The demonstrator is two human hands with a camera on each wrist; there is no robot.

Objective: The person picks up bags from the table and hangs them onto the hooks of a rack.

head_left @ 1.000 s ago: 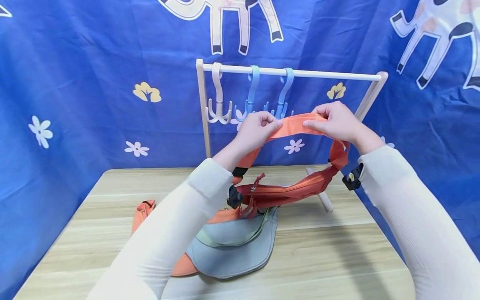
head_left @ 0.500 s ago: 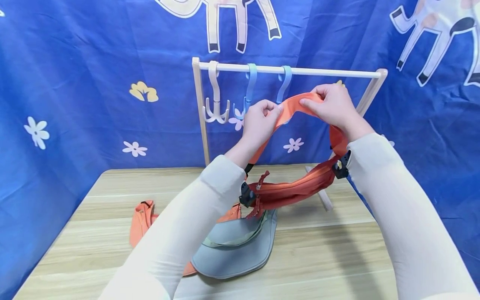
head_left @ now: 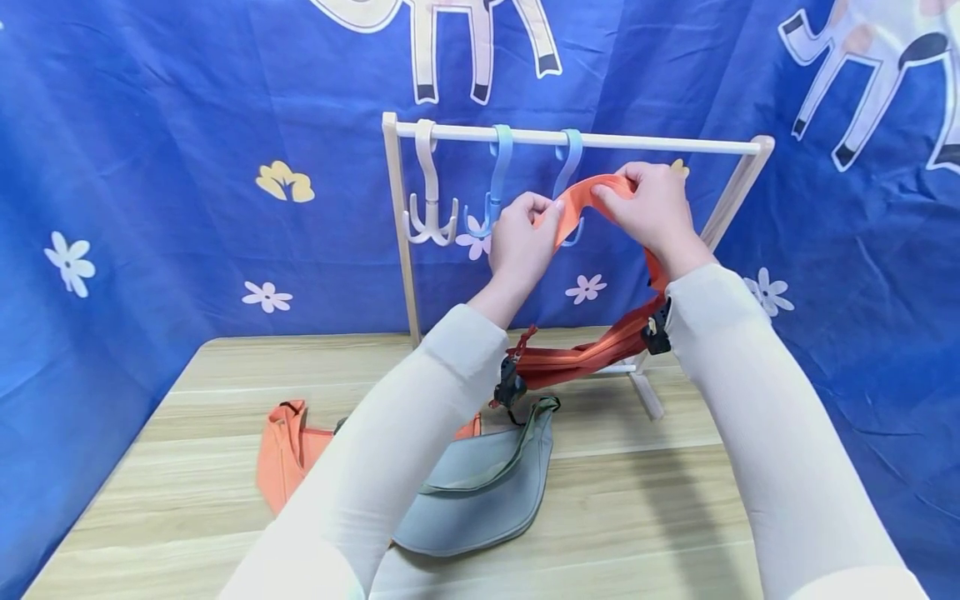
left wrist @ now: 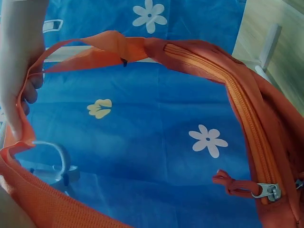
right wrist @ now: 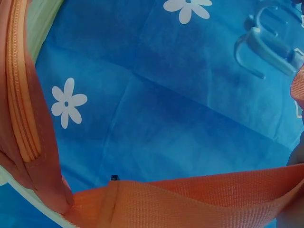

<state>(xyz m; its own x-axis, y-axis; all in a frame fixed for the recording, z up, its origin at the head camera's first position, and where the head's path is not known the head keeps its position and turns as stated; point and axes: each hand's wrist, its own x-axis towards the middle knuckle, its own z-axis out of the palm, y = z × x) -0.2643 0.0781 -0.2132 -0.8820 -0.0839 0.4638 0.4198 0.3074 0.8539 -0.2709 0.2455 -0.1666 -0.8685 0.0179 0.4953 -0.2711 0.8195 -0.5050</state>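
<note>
A dark red waist bag (head_left: 585, 360) hangs by its orange strap (head_left: 581, 192) in front of the rack. My left hand (head_left: 523, 237) pinches the strap between thumb and fingers; a little higher, my right hand (head_left: 654, 207) grips it farther right. Between them the strap arches just in front of the rightmost blue hook (head_left: 572, 154). The left wrist view shows the bag's orange zipper (left wrist: 237, 102) and metal zipper pull (left wrist: 270, 191). In the right wrist view the strap (right wrist: 199, 204) runs along the bottom, with a blue multi-prong hook (right wrist: 266, 47) at upper right.
The rack's white bar (head_left: 660, 145) also carries a white hook (head_left: 431, 179) and another blue hook (head_left: 501, 171). On the wooden table (head_left: 637, 517) lie a grey-blue bag (head_left: 480, 517) and an orange bag (head_left: 279, 458), partly behind my left sleeve (head_left: 382, 458). A blue patterned curtain (head_left: 165, 208) stands behind.
Both hands have raised the strap and brought it closer to the rack, the right hand also moving slightly left. The bag has lifted and swung back, away from the grey-blue bag.
</note>
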